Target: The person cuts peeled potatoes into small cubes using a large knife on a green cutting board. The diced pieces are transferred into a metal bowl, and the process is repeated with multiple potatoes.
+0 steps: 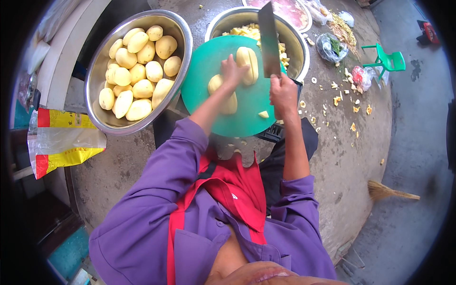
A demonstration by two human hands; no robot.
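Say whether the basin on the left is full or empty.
Well filled: peeled potatoes lie piled across the basin, hiding most of its bottom.

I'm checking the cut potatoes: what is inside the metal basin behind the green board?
Pale-yellow potato chunks show in the basin; the green cutting board and cleaver hide part of its inside.

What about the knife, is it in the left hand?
No, the right hand grips the knife, its blade pointing away from the person.

the bowls [184,47] are shiny metal, the cleaver [269,42] dull metal — board [249,118] and stool [393,61] smooth plastic, apron [247,192] matt cloth.
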